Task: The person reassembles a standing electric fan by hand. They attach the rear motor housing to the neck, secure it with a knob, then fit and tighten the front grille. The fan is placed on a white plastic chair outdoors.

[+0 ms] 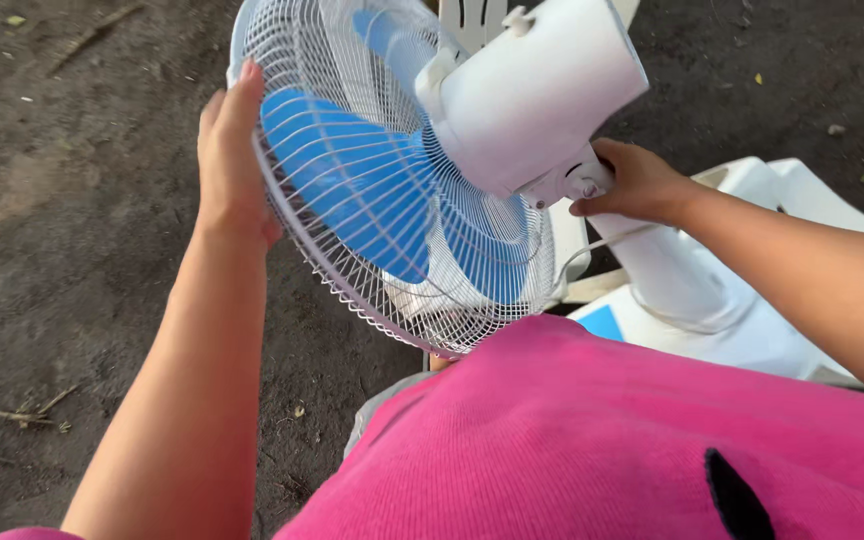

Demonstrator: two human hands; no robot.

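Note:
A white stand fan with blue blades [372, 190] behind a white wire grille [352, 270] fills the upper middle, its head tipped toward the ground. My left hand [230, 150] lies flat against the grille's outer rim on the left. My right hand [637, 185] grips the joint under the white motor housing [532, 95], fingers around a small knob. The white fan column and base [692, 290] stand under my right forearm. My pink top [602, 440] covers the bottom of the view.
Dark bare soil [72, 200] with small twigs and dry leaves surrounds the fan. A white plastic piece [802, 190] lies at the right behind the fan base, and a thin white cable [602, 245] hangs near the motor.

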